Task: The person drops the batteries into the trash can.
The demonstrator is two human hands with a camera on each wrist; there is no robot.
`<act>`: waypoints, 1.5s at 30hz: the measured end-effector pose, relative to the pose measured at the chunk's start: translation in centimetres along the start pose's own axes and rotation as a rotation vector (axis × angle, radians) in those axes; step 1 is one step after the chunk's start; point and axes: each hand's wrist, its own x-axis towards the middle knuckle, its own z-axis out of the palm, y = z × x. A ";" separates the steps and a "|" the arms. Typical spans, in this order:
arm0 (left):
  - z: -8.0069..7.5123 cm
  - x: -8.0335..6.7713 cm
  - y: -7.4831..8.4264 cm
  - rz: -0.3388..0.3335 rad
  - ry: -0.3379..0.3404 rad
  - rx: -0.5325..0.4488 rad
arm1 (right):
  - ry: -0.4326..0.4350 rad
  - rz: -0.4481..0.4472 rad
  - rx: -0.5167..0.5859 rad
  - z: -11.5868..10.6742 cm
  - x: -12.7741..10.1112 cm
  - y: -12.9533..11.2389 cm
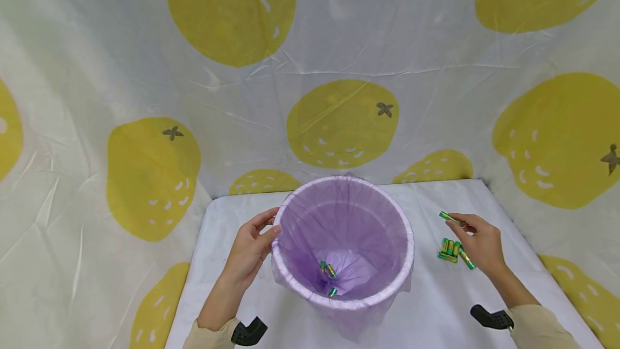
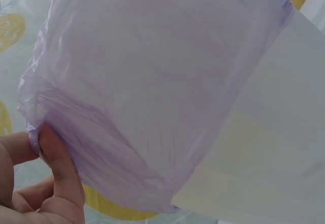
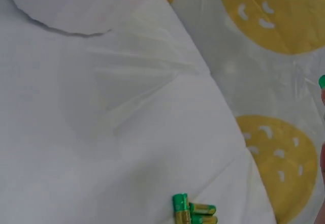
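Observation:
A white bin [image 1: 409,241] lined with a thin purple bag [image 1: 349,214] stands in the middle of the table. My left hand [image 1: 253,244] grips the bin's left rim, thumb on top and fingers outside; in the left wrist view the fingers [image 2: 60,158] pinch the bag's edge there. Several green-and-gold batteries [image 1: 331,271] lie at the bottom of the bag. To the right of the bin, my right hand [image 1: 479,241] pinches one battery [image 1: 446,216] between thumb and fingers, above the table. Below that hand lies a small group of batteries [image 1: 450,248], also seen in the right wrist view.
The table [image 1: 431,306] has a white cover. Behind it and at both sides hangs a pale cloth [image 1: 426,123] printed with yellow fruit. The bin's raised rim stands between the two hands.

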 end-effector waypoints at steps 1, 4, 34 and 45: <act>0.0 0.0 0.0 0.000 -0.001 0.001 | -0.002 -0.005 0.003 0.0 0.3 -0.3; 0.0 0.0 0.0 0.003 -0.007 0.009 | -0.013 -0.024 0.021 -0.2 1.1 -1.3; 0.1 0.0 0.1 0.014 0.013 0.026 | -0.273 -0.555 0.281 0.7 11.6 -15.5; 0.1 0.0 0.0 0.012 0.009 0.022 | -0.409 -0.635 0.302 3.2 13.3 -19.2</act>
